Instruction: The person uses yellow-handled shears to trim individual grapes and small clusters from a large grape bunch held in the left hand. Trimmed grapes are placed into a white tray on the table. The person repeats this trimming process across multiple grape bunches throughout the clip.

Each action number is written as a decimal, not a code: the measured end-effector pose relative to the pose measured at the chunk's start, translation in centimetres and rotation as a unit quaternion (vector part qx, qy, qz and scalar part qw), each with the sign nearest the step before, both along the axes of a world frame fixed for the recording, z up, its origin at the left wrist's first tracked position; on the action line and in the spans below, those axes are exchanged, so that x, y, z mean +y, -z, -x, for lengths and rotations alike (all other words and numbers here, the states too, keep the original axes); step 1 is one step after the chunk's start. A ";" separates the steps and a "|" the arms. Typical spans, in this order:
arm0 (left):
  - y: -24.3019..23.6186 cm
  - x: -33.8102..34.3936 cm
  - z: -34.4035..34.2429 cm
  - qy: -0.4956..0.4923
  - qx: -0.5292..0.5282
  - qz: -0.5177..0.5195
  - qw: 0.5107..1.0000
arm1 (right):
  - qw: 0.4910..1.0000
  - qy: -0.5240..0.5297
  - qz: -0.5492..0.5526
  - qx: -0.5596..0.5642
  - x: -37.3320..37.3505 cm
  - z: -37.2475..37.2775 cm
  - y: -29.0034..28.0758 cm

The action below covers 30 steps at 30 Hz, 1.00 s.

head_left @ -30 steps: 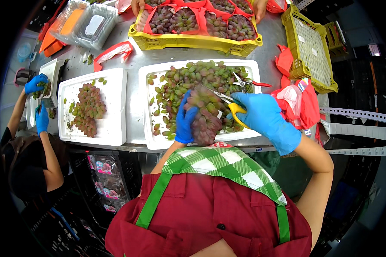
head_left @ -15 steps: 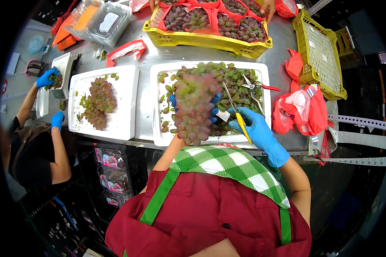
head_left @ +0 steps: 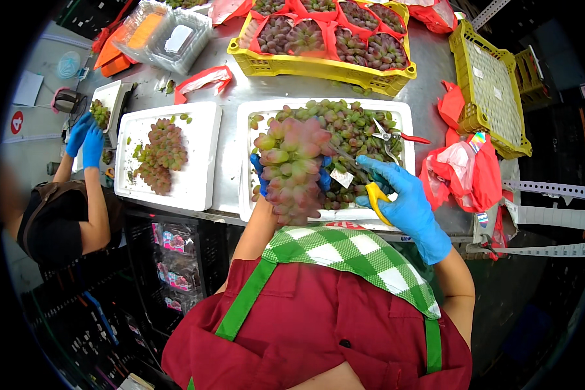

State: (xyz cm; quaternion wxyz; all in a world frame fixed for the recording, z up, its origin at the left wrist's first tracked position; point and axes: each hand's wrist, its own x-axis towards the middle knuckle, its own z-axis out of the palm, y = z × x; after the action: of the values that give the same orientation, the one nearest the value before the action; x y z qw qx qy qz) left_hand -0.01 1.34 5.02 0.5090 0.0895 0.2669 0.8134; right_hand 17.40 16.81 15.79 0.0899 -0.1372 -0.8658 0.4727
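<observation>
A large bunch of pink-green grapes (head_left: 291, 166) hangs upright over the near white tray (head_left: 406, 162). Blue-gloved fingers of my left hand (head_left: 260, 174) show on both sides of the bunch, gripping it from behind; the palm is hidden. My right hand (head_left: 406, 207), also gloved, holds yellow-handled scissors (head_left: 376, 196), their blades pointing up-left toward the bunch's right side. Many loose grapes (head_left: 364, 127) fill the tray behind the bunch. Red-handled pruning snips (head_left: 390, 136) lie on them at the right. A small white paper piece (head_left: 342, 178) sits beside the scissors.
Left of me, another white tray (head_left: 201, 162) bears a grape bunch (head_left: 166, 149). A gloved co-worker (head_left: 94, 221) handles grapes at a scale. Beyond, a yellow crate (head_left: 318, 73) holds red-wrapped bunches; another yellow crate (head_left: 465, 97) and crumpled red wrapping (head_left: 465, 175) are at right.
The scissors have turned, their blades now tilting further left and their handle sitting lower in my right hand. The co-worker's two hands have come together by the scale.
</observation>
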 end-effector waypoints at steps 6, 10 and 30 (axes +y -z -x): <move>-0.8 0.8 0.9 0.025 -0.084 -0.169 0.982 | 0.992 0.019 0.124 0.014 -0.4 0.4 0.0; -1.4 1.3 0.0 0.023 -0.177 -0.283 0.942 | 0.982 0.030 0.184 0.014 -1.5 1.1 -0.1; -1.2 2.1 -0.2 -0.023 -0.141 -0.103 0.984 | 0.952 0.130 0.269 0.069 -1.2 3.6 6.7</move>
State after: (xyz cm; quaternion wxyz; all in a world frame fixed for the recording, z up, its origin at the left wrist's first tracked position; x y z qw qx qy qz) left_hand 0.18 3.44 6.17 0.5104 0.0194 0.1097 0.8527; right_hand 13.77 15.59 9.09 0.1698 -0.2347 -0.6732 0.6804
